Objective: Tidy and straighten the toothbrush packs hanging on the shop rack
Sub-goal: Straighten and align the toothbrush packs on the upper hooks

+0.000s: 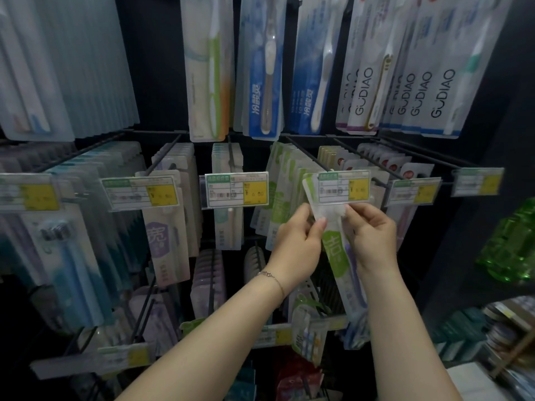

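Pinching toothbrush pack (pixel 336 251) (top leaning left): left hand (pixel 295 247), right hand (pixel 373 241).

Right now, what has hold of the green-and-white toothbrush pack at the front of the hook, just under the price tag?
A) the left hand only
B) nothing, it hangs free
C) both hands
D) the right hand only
C: the left hand pinches the left edge of the green-and-white pack and the right hand pinches its right edge, just below the price tag.
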